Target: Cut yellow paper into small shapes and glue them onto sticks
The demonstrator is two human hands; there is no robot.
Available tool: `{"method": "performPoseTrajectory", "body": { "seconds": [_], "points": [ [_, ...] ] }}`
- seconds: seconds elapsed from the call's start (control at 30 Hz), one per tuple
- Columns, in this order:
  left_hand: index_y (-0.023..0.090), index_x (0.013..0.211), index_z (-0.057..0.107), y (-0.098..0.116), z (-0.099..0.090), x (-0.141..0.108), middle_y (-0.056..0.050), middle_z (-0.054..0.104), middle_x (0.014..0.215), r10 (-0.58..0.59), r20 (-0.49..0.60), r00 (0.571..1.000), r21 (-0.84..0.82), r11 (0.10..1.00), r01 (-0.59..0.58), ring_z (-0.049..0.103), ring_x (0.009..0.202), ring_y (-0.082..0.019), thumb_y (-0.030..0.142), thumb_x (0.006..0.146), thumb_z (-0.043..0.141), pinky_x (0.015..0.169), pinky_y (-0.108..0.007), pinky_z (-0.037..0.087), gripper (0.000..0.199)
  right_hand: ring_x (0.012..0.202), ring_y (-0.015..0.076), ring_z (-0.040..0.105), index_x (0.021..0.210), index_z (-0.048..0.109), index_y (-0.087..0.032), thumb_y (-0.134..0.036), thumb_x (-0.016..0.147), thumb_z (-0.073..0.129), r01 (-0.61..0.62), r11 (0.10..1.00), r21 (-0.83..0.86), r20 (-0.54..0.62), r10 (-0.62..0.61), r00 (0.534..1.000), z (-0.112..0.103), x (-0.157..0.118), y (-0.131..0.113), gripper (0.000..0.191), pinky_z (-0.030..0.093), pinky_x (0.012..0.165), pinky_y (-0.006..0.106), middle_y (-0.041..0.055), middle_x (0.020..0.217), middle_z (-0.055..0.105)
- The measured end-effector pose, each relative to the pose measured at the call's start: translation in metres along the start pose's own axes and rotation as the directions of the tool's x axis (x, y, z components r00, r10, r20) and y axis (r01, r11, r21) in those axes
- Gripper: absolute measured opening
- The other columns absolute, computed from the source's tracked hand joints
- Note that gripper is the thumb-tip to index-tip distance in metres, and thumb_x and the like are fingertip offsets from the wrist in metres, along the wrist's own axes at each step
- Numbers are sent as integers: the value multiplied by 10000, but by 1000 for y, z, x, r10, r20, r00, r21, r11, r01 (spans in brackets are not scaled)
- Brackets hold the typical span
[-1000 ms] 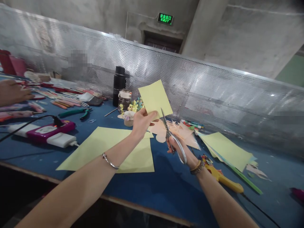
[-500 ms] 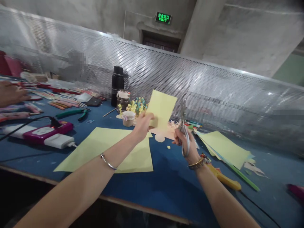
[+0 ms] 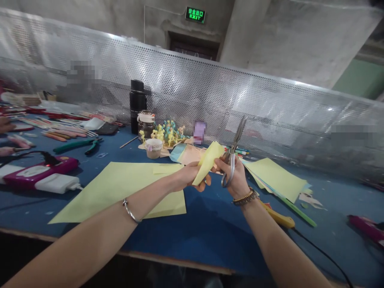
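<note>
A small yellow paper [image 3: 209, 160], now curved over, is gripped in my left hand [image 3: 192, 176] above the blue table. My right hand [image 3: 235, 176] holds metal scissors [image 3: 237, 140] with the blades pointing up, and its fingertips are at the right edge of that paper. Under my left forearm lies a large yellow sheet [image 3: 105, 192], with a narrow yellow strip [image 3: 163, 170] on it. Pinkish paper pieces [image 3: 192, 154] lie behind my hands.
Behind stand a black bottle [image 3: 137, 106], a jar [image 3: 146, 126], a small cup [image 3: 154, 149] and yellow and teal figures [image 3: 169, 134]. Pliers [image 3: 75, 146] and a power strip [image 3: 45, 172] are left; yellow sheets [image 3: 276, 176] and a yellow-handled tool [image 3: 280, 218] right. Another person's hand [image 3: 5, 125] shows far left.
The small paper has gone from flat and upright to curved and lower, and my two hands have come together at it. The camera view has shifted a little to the right.
</note>
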State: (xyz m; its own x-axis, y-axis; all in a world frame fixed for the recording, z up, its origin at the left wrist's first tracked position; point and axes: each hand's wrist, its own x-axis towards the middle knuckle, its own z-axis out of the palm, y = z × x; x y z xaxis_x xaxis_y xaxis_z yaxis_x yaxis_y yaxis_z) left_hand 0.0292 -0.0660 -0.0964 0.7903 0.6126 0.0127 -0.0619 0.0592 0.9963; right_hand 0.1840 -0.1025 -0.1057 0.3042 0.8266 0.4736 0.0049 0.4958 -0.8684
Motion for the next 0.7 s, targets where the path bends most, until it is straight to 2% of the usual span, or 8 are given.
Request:
{"method": "performPoseTrajectory", "body": {
  "seconds": [0.1, 0.17, 0.2, 0.3, 0.37, 0.5, 0.7],
  "points": [
    [151, 939, 653, -1, -1, 2, -82, 687, 762, -27, 0, 1000, -69, 997, 27, 645, 605, -151, 549, 768, 532, 580, -252, 502, 450, 513, 93, 507, 712, 492, -204, -320, 580, 790, -20, 999, -37, -42, 18, 999, 0, 1, 0, 346, 451, 531, 255, -62, 613, 507],
    [140, 925, 675, -3, -2, 4, -119, 703, 880, 7, -39, 999, -101, 995, -11, 668, 731, -184, 638, 755, 491, 658, -277, 515, 558, 518, 83, 501, 707, 494, -199, -303, 564, 800, -18, 998, -54, -68, 14, 998, -1, 2, 2, 353, 446, 534, 244, -62, 628, 522],
    [137, 925, 683, -5, -3, 6, -123, 706, 901, 49, -83, 995, -67, 996, -54, 667, 755, -190, 641, 732, 529, 669, -276, 513, 562, 532, 82, 507, 712, 498, -197, -294, 558, 803, -16, 998, -56, -72, 12, 997, -2, 3, 4, 355, 448, 539, 241, -59, 646, 532],
    [147, 903, 703, -10, -4, 9, -87, 716, 835, 189, -227, 955, 181, 972, -149, 652, 707, -174, 479, 630, 731, 622, -245, 490, 431, 568, 93, 537, 747, 513, -200, -285, 573, 798, -12, 999, -39, -52, 10, 999, -4, 4, 10, 345, 466, 552, 247, -54, 685, 544],
    [142, 804, 715, -12, -5, 10, -66, 712, 754, 234, -266, 935, 312, 939, -146, 629, 629, -156, 393, 619, 755, 564, -229, 464, 314, 565, 100, 549, 768, 518, -204, -291, 598, 785, -12, 999, -34, -31, 11, 999, -4, 4, 11, 329, 477, 552, 255, -52, 684, 549],
    [143, 713, 716, -12, -6, 10, -53, 699, 686, 223, -278, 934, 356, 928, -115, 603, 559, -150, 380, 669, 697, 510, -228, 437, 242, 567, 99, 558, 763, 509, -206, -295, 580, 795, -12, 1000, -28, -59, 10, 998, -4, 4, 11, 351, 499, 573, 259, -55, 679, 551],
    [154, 716, 715, -16, -8, 11, -31, 678, 655, 223, -227, 948, 414, 903, -113, 583, 552, -150, 353, 621, 725, 477, -220, 405, 221, 628, 117, 582, 752, 498, -208, -298, 565, 801, 5, 1000, -11, -82, -6, 997, -6, 6, 14, 368, 522, 618, 285, -46, 713, 561]
  ]
}}
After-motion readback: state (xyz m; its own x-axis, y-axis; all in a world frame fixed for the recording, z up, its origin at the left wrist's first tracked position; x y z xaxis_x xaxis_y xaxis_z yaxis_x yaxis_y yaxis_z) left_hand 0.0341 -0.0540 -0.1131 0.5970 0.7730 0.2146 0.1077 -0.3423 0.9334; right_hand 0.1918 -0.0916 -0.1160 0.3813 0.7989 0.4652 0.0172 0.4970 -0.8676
